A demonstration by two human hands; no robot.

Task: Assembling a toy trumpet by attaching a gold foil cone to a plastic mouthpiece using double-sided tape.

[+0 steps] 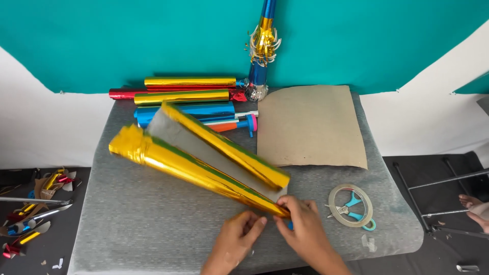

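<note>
Two hands meet near the front edge of a grey-covered desk (pixel 142 224) that stands against a white wall draped with teal cloth (pixel 153 40). On the dark floor at far left lies a litter of foil scraps (pixel 35 203). Behind, on the desk, foil-wrapped rolls (pixel 186 97) in gold, red and blue lie stacked, with a blue and gold tasselled stick (pixel 261 51) upright beside them. A gold foil cone (pixel 198 163), partly rolled with its grey inner side showing, slants from upper left down to the hands. The left hand (pixel 235 239) pinches its narrow tip with curled fingers; the right hand (pixel 304 229) closes on the same tip. A brown cardboard sheet (pixel 310 127) lies farther back, and a tape ring (pixel 350 204) encircles blue-handled scissors (pixel 356 211).
</note>
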